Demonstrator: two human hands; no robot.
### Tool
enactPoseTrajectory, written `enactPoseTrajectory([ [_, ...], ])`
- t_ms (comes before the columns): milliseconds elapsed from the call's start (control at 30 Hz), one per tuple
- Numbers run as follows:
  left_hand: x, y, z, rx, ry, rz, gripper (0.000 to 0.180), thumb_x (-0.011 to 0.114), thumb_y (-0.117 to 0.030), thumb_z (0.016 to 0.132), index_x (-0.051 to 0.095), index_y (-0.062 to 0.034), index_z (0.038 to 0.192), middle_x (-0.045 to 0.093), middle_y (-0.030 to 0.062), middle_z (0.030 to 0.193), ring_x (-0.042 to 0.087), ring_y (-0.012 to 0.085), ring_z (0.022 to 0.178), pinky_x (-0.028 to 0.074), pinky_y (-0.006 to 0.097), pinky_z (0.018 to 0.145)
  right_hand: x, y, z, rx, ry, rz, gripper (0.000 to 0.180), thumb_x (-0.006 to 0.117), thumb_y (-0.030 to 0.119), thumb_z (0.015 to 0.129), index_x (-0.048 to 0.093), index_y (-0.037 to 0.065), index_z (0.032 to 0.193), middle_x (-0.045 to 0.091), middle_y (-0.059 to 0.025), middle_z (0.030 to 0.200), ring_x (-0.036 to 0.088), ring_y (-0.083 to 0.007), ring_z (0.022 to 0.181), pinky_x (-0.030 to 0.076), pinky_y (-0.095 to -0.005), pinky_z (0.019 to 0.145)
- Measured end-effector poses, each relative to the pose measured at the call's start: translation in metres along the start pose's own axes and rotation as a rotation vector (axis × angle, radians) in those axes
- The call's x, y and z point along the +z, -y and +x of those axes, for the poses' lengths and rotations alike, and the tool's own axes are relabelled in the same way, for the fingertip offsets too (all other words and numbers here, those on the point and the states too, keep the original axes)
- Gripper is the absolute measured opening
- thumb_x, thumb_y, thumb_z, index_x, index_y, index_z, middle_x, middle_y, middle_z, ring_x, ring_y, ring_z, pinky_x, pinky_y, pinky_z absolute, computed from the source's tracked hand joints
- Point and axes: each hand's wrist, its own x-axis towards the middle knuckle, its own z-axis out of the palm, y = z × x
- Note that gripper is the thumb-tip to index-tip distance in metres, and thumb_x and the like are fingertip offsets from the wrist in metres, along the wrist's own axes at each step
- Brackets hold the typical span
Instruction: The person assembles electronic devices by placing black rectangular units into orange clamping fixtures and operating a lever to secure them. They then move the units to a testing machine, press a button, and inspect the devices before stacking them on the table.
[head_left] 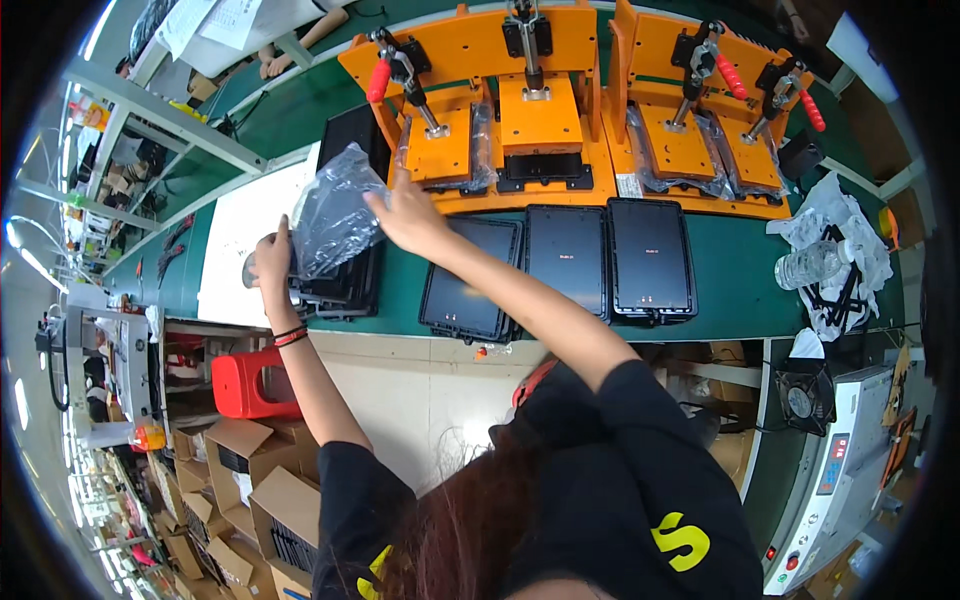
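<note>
A crinkled clear plastic bag (340, 212) lies over a stack of black plastic cases (345, 285) at the left of the bench. My right hand (408, 215) reaches across to the bag's right edge, its fingers closed on the film. At the bag's left side, my left hand (268, 262) is closed, one finger pointing up along the film. A small greyish thing shows at its outer edge, too unclear to name. Right of the stack, black cases lie in a row: a left one (470, 285), a middle one (568, 255) and a right one (650, 255).
Orange clamp fixtures (540, 115) with red-handled toggle clamps stand along the back. A white sheet (240, 240) lies at the left. A clear bottle (812, 265) and crumpled plastic (845, 220) are at the right. Below are a red stool (250, 385) and cardboard boxes (285, 500).
</note>
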Motion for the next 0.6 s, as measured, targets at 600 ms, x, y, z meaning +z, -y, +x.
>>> enactPoseTrajectory([
  [600,0.061,-0.072,-0.180,0.169,0.897,-1.624,0.043,0.054,-0.008,0.092,0.040,0.0017,0.132,0.046,0.0180,0.130,0.051,0.0222,0.115,0.043,0.036,0.098,-0.155,-0.055,-0.190,-0.180,0.104,0.665,0.040,0.041,0.004,0.094,0.040,0.003,0.134,0.041,-0.0107,0.133,0.046,-0.0212,0.116,0.041,-0.0299,0.095],
])
